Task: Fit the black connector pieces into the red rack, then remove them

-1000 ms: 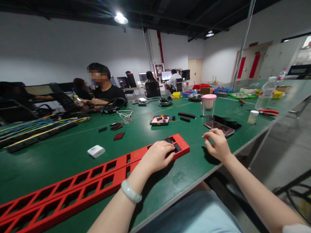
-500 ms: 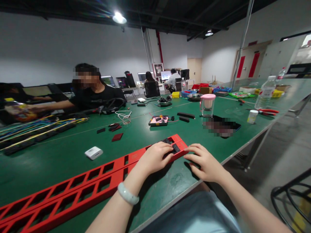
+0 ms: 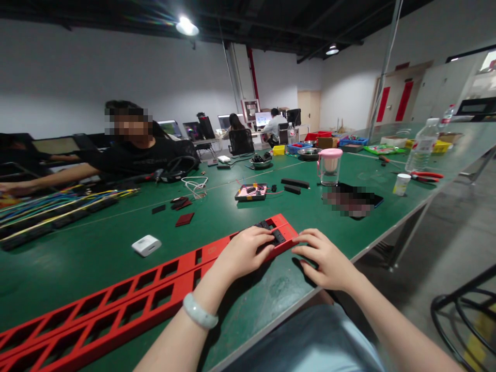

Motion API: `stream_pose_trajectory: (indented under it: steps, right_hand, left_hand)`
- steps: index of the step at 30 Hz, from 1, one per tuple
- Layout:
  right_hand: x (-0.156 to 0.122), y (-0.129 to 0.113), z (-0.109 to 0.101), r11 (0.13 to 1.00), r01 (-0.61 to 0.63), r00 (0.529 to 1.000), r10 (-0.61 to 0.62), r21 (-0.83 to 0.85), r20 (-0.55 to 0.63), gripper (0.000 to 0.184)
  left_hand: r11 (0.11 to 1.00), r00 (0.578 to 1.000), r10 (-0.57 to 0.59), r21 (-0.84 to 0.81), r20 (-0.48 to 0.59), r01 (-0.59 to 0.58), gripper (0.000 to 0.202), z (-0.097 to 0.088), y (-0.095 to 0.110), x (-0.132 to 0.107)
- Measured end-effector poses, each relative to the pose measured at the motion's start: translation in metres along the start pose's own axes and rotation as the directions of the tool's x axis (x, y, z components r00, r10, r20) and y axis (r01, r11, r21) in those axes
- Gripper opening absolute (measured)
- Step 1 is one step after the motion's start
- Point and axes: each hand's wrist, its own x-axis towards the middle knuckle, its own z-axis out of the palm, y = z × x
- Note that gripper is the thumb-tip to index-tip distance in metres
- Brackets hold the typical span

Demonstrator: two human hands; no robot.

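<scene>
The red frame (image 3: 155, 289), long, openwork and probably stiff yet unwieldy, lies flat on the tabletop (image 3: 96, 243); grip its side rails, for the black inserts (image 3: 277, 236) at its end look loose. Your left hand (image 3: 244, 253) rests half-curled on that end, fingertips on the inserts; your right hand (image 3: 325, 261), loosely spread, touches the end corner. A white box (image 3: 146, 245) and a dark red pad (image 3: 185, 219) lie beyond the frame, well apart.

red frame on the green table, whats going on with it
A seated person has both hands at one end of the long red frame. The left hand lies on top, fingers over black pieces set in its end slots. The right hand touches the frame's end corner, gripping nothing. Across the green table another person stretches an arm beside coloured cable bundles.
</scene>
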Motion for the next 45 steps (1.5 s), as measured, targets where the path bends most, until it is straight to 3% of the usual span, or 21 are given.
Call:
stream_pose_trajectory:
  steps: [10,22,37,42,45]
  right_hand:
    - [0.0,-0.001,-0.001,1.0,-0.025,1.0,0.025,0.004,0.015,0.025]
    - [0.001,-0.002,0.0,0.999,-0.044,0.999,0.044,0.018,0.004,0.024]
    - [0.001,-0.001,0.001,0.999,-0.034,0.999,0.034,0.024,-0.008,0.021]
    - [0.0,0.004,-0.002,0.998,0.008,0.996,-0.003,0.061,-0.086,0.024]
    - [-0.01,0.033,-0.016,0.997,-0.018,0.97,0.036,0.077,-0.241,0.02]
  left_hand:
    - [0.996,0.999,-0.046,-0.074,0.003,0.046,0.028,-0.001,-0.002,0.002]
    - [0.935,0.945,-0.327,-0.139,0.01,0.325,0.023,0.001,-0.001,0.006]
    - [0.915,0.934,-0.354,-0.19,0.042,0.355,0.026,-0.001,-0.001,0.008]
    - [0.921,0.938,-0.345,-0.178,0.035,0.346,0.026,0.0,-0.001,0.007]
    - [0.918,0.936,-0.351,-0.181,0.04,0.352,0.026,-0.002,0.002,0.006]
